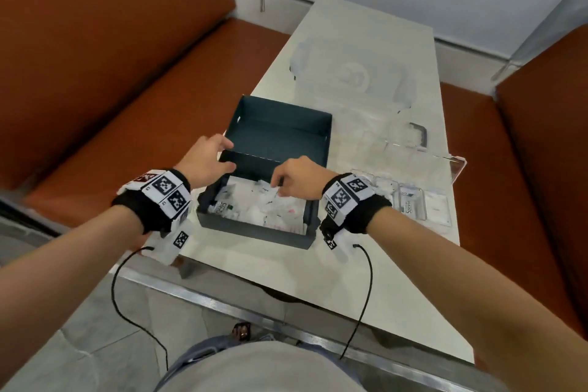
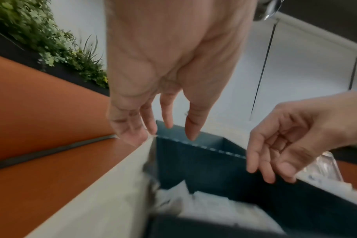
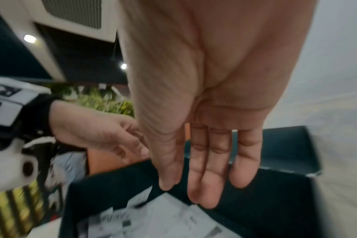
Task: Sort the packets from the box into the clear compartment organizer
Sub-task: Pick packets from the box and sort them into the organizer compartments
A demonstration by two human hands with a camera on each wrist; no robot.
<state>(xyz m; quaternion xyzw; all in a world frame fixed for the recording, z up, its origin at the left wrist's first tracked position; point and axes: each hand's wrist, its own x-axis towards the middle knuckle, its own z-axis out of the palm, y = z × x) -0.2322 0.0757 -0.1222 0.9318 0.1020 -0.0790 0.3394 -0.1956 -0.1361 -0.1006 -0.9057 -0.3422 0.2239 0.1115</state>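
The right hand [image 1: 294, 177] hangs over the far edge of the dark box [image 1: 254, 229], fingers straight and relaxed in the right wrist view, holding nothing; their tips point at the loose white packets [image 1: 270, 207] heaped in the box, presumably to pick one. The left hand [image 1: 206, 162] sits at the box's left far corner, fingers loosely spread and empty, likely placed to steady the box or its raised lid [image 1: 280, 127]; contact with the lid edge cannot be confirmed. The box stands near the table's [image 1: 241, 261] front edge. The clear compartment organizer [image 1: 410, 197] lies just beside the box toward the table's right edge, a few packets already in its near compartments, its transparent lid open behind it. Orange bench seats [image 1: 95, 89] flank the table. The upright box lid and box wall may hinder sideways transfer.
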